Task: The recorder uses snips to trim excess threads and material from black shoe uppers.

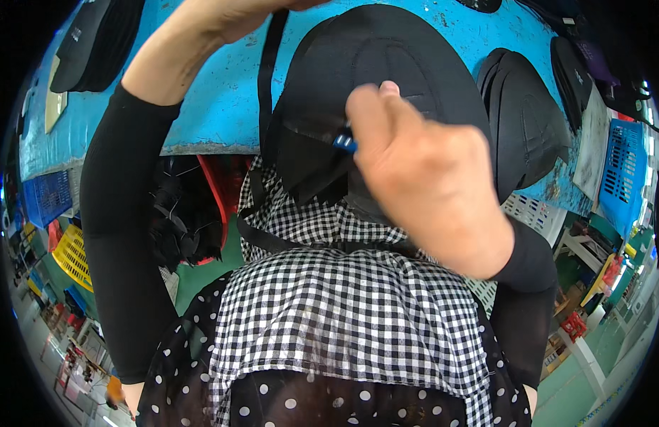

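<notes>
A large black rounded panel (386, 53) with an arched raised outline lies at the table's near edge, its lower end hanging toward my lap. Over it, my right hand (429, 164) is closed around a small tool with a blue body (345, 143), mostly hidden; I cannot tell its exact kind. My left hand (233, 11) reaches to the upper edge of the view beyond the panel, its fingers mostly cut off. A narrow black strap (269, 78) runs down from beside that hand along the panel's left side.
The blue table (215, 107) carries stacked black panels at right (525, 107) and flat black pieces at upper left (105, 43). Beneath its edge, a red-rimmed container (214, 185) holds black scraps. Blue (621, 164) and yellow (73, 256) baskets stand to the sides.
</notes>
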Available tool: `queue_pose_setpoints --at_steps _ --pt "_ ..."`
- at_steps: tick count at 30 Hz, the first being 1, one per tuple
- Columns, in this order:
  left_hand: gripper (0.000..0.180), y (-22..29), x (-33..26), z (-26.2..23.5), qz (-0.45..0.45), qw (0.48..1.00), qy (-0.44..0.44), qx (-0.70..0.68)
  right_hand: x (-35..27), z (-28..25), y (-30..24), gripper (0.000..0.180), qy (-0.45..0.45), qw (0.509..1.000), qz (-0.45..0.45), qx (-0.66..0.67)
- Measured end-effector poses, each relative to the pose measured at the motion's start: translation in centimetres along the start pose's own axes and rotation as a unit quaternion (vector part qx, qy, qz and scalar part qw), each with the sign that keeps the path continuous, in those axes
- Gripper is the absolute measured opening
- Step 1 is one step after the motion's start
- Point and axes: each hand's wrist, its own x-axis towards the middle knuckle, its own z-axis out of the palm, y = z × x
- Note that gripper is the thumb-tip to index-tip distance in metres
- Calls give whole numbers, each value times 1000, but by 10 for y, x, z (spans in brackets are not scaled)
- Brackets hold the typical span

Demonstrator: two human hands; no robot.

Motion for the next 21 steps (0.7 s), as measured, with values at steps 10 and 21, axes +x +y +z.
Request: queue_pose_setpoints --at_steps 10,21 --pt "18 11 -10 2 51 997 -54 32 -139 37 156 41 305 747 343 481" --pt "18 43 13 12 -49 901 -417 105 -156 45 167 36 364 483 383 698"
